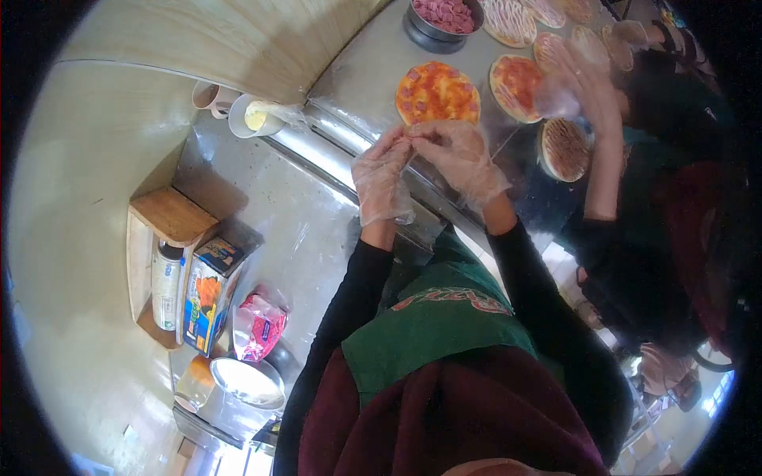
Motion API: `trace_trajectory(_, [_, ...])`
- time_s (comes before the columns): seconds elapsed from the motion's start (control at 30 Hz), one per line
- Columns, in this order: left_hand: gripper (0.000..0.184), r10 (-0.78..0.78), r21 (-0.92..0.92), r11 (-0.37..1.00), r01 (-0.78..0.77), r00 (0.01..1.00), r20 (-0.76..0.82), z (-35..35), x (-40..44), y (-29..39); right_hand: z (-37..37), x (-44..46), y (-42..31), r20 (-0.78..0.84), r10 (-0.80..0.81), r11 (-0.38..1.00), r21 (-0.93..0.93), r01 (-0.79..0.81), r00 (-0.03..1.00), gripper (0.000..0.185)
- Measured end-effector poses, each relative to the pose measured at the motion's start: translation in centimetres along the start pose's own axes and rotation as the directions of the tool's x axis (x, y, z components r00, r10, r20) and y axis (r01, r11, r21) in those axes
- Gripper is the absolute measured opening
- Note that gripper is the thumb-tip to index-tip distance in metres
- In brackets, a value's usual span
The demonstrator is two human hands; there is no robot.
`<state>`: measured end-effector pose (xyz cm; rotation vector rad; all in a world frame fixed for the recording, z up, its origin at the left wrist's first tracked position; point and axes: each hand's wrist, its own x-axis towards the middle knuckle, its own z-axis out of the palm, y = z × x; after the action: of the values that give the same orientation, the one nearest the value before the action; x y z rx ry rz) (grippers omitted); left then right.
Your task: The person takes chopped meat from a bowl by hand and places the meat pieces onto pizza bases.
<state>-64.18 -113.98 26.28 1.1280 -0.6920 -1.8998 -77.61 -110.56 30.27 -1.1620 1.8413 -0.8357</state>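
Both my hands wear clear plastic gloves and meet at the near edge of a round pizza (pixel 439 94) with red sauce and a few pink ham pieces on it. My left hand (pixel 382 184) is closed, its fingertips pinched together. My right hand (pixel 460 159) is pinched too, its fingertips touching those of the left. A trace of pink shows between them, too small to name. Beyond the pizza stands a dark round pan (pixel 432 36) full of chopped pink ham (pixel 446 14).
On the right, another person's gloved hand (pixel 559 99) reaches over a sauced pizza (pixel 516 86). A brown-topped pizza (pixel 564 149) lies close by, with several more behind. The left counter holds a white bowl (pixel 252 117), a mug (pixel 213 98), a box (pixel 210 297), a pink bag (pixel 260 325) and a metal bowl (pixel 248 381).
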Motion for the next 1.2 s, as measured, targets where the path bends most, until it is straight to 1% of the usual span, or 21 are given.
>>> trace_trajectory(0.07, [0.032,-0.02,0.061,0.998,0.021,1.0,-0.004,0.1,-0.1,0.3,0.1,0.0,0.2,0.031,0.073,0.993,0.091,-0.076,0.997,0.018])
trace_trajectory(0.13, [0.032,-0.067,0.15,0.986,0.069,0.998,-0.02,0.4,-0.3,1.1,0.1,-0.1,0.3,0.017,0.081,0.985,0.153,-0.083,0.997,0.023])
trace_trajectory(0.17, [0.031,-0.064,0.1,0.993,0.064,0.998,-0.003,0.3,-0.5,1.2,0.2,-0.1,0.4,0.014,0.087,0.979,0.183,-0.088,0.996,0.025])
trace_trajectory(0.23, [0.03,-0.052,0.002,0.999,0.051,0.998,0.034,0.3,-0.7,1.3,0.3,0.0,0.8,0.039,0.093,0.98,0.176,-0.098,0.995,0.025])
trace_trajectory(0.33, [0.029,-0.062,0.086,0.994,0.061,0.998,0.013,0.2,-0.6,1.3,0.8,0.5,2.5,0.068,0.075,0.978,0.189,-0.087,0.995,0.025])
trace_trajectory(0.37, [0.029,-0.052,0.055,0.997,0.05,0.998,0.034,0.1,-0.6,1.2,0.9,0.6,2.8,0.076,0.066,0.977,0.197,-0.08,0.995,0.025])
trace_trajectory(0.47, [0.028,-0.037,-0.025,0.999,0.039,0.996,0.086,-0.3,-0.4,0.6,0.7,0.5,3.0,0.09,0.112,0.931,0.339,-0.137,0.99,0.023])
trace_trajectory(0.57, [0.028,-0.048,-0.073,0.996,0.056,0.993,0.109,-0.6,-0.1,0.1,0.1,0.6,2.7,0.184,0.192,0.84,0.478,-0.258,0.964,0.024])
trace_trajectory(0.63, [0.028,-0.036,-0.09,0.995,0.047,0.992,0.12,-0.7,0.0,0.0,-0.4,1.1,3.0,0.164,0.221,0.856,0.44,-0.272,0.961,0.021])
trace_trajectory(0.67, [0.03,-0.059,-0.101,0.992,0.069,0.993,0.107,-0.6,0.2,0.1,-0.8,1.5,3.3,0.153,0.234,0.864,0.42,-0.278,0.96,0.02])
trace_trajectory(0.77, [0.034,-0.111,-0.139,0.983,0.121,0.991,0.074,-0.8,0.4,0.2,-1.9,3.0,4.4,-0.051,0.183,0.951,0.263,-0.164,0.982,0.024])
trace_trajectory(0.83, [0.037,-0.121,-0.174,0.976,0.13,0.991,0.063,-1.1,0.6,0.2,-2.5,4.8,5.4,-0.156,0.06,0.998,-0.005,-0.062,0.986,0.027])
trace_trajectory(0.87, [0.038,-0.121,-0.179,0.975,0.13,0.991,0.063,-1.3,0.7,0.1,-2.7,5.4,5.3,-0.193,-0.01,0.99,-0.143,-0.018,0.981,0.028])
trace_trajectory(0.97, [0.038,-0.127,-0.185,0.973,0.135,0.99,0.054,-1.6,0.8,-0.2,-2.1,7.1,4.9,-0.227,0.062,0.954,-0.273,-0.124,0.972,0.03])
trace_trajectory(1.07, [0.038,-0.147,-0.183,0.971,0.151,0.988,0.037,-1.6,0.7,-0.1,-1.1,8.5,5.1,-0.307,0.176,0.927,-0.269,-0.263,0.935,0.031])
trace_trajectory(1.2, [0.04,-0.155,-0.173,0.972,0.157,0.988,0.028,-1.6,0.6,0.0,-0.8,9.1,5.6,-0.304,0.11,0.906,-0.361,-0.221,0.946,0.031])
